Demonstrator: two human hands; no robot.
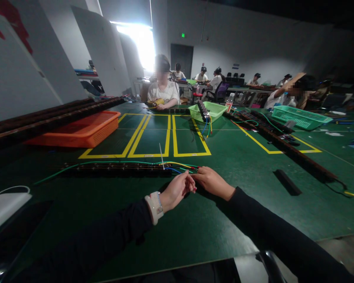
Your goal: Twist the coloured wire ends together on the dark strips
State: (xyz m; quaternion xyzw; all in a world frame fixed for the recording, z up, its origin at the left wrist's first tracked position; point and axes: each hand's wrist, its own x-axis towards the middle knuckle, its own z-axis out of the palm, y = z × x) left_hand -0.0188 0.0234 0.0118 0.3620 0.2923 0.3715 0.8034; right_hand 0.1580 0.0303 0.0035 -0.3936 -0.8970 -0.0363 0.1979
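Observation:
A long black strip (pixel 120 169) lies lengthwise on the green table, with copper-coloured lines along it and a green wire (pixel 106 162) running over it. A white cable tie (pixel 161 156) sticks up near its right end. From that end, yellow, blue and green wires (pixel 177 169) reach toward my hands. My right hand (pixel 214 181) is closed, its fingers pinching the wire ends. Close against it, my left hand (pixel 178 189) has its fingers curled and drawn together beneath the wires; what they hold is hidden. A small red spot shows at its fingertips.
An orange basket (pixel 106 131) stands at left, with long dark strips (pixel 56 114) across it. Green baskets (pixel 215 110) (pixel 301 118) stand farther back. More strips (pixel 301 153) and a short black bar (pixel 286 182) lie at right. A person (pixel 163 90) sits opposite; others work behind.

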